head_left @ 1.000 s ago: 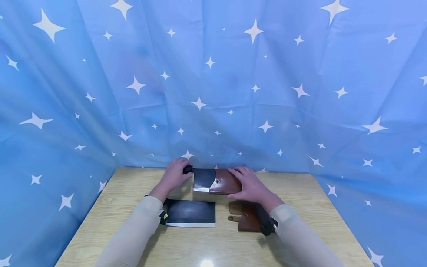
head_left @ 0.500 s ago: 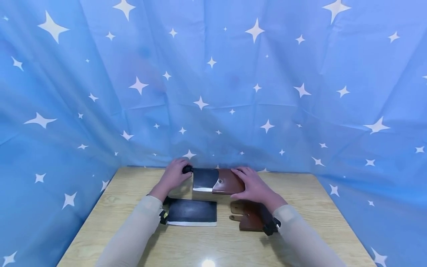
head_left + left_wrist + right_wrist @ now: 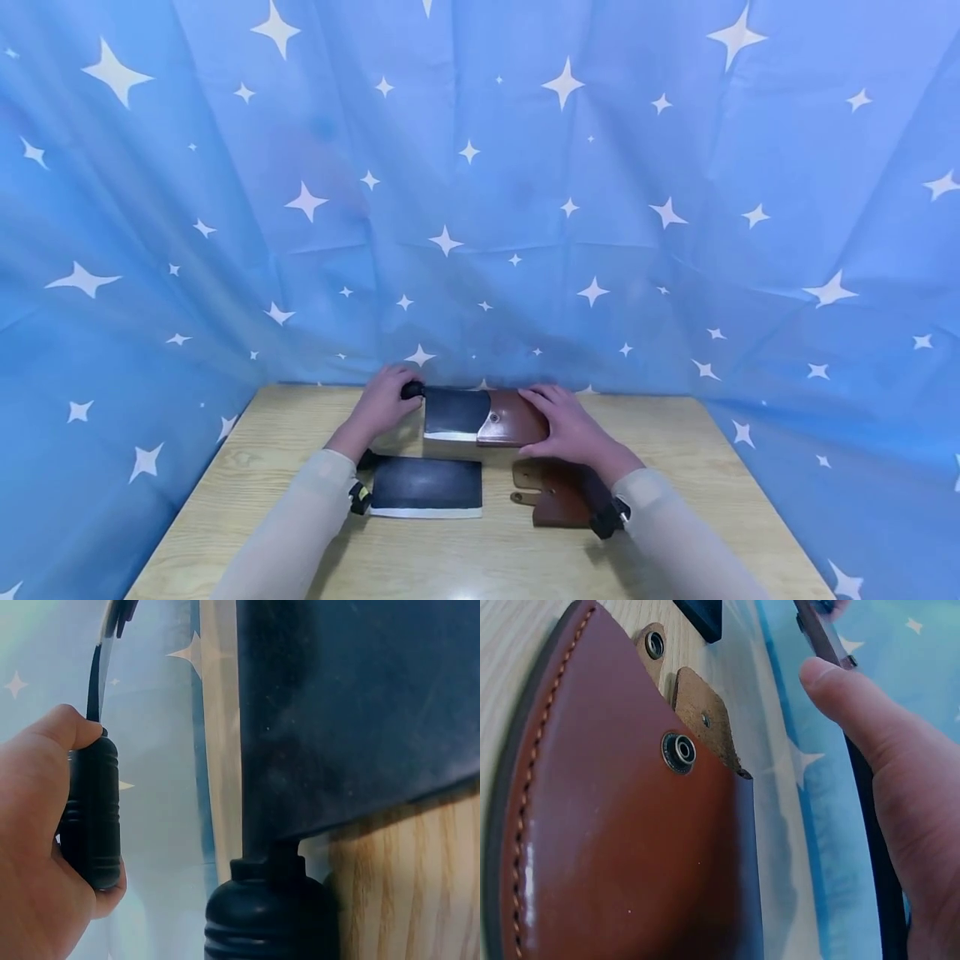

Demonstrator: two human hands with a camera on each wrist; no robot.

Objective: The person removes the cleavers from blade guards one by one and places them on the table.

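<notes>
My left hand (image 3: 378,408) grips the black ribbed handle (image 3: 97,817) of a cleaver (image 3: 453,412) at the back of the table. The outer part of that cleaver's dark blade sits inside a brown leather sheath (image 3: 517,418), and the part near the handle shows bare. Thumb and fingers of my right hand (image 3: 566,427) hold the sheath across its right end. Nearer me lies a second cleaver (image 3: 427,483), its blade bare and its handle partly behind my left wrist. Below my right forearm is a second leather sheath (image 3: 630,825), its snap strap unfastened.
A light wood-grain table (image 3: 487,567) carries everything. Behind it and along both sides hangs a blue curtain (image 3: 480,208) with white stars, close to the held cleaver. The bare cleaver's pale edge faces the front of the table.
More of the held blade shows between handle and sheath: the sheath and cleaver have drawn slightly apart. The second cleaver and second sheath lie as before; the head view has shifted a little.
</notes>
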